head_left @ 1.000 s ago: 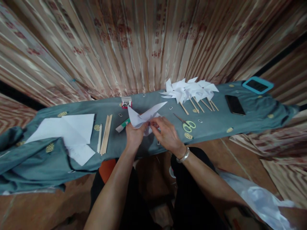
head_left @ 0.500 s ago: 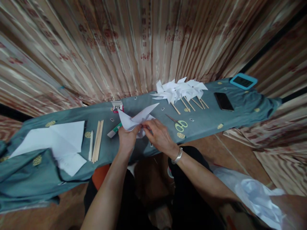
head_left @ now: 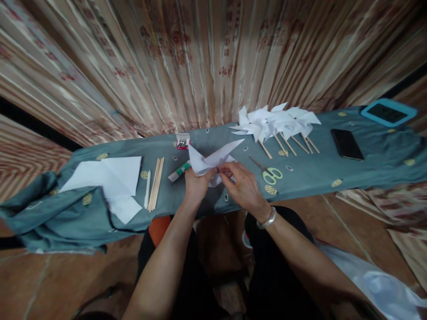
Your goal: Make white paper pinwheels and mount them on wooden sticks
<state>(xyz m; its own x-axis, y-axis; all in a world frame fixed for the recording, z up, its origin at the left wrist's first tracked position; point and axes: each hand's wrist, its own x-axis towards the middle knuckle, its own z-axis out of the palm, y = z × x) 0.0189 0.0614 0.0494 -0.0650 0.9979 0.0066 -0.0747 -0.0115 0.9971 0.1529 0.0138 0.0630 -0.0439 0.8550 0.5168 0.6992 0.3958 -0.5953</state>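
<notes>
Both my hands meet over a white folded paper piece [head_left: 210, 161] with pointed flaps, held just above the grey-blue cloth [head_left: 300, 178]. My left hand [head_left: 196, 184] grips its lower left side with curled fingers. My right hand [head_left: 243, 187], with a silver bangle on the wrist, pinches the paper's centre. A green and white glue stick [head_left: 178, 172] lies just left of my left hand. Green-handled scissors [head_left: 270, 173] lie right of my right hand.
Several finished white paper pinwheels on wooden sticks [head_left: 275, 124] lie at the back right. A black phone [head_left: 347, 144] and a blue-cased device [head_left: 388, 112] sit far right. White sheets [head_left: 110, 178], a white pen [head_left: 147, 194], wooden sticks [head_left: 156, 189] and a small stapler [head_left: 182, 142] lie left.
My hands stay together on the paper piece, fingers shifting slightly at its centre. The view has swung a little, first left, then back right.
</notes>
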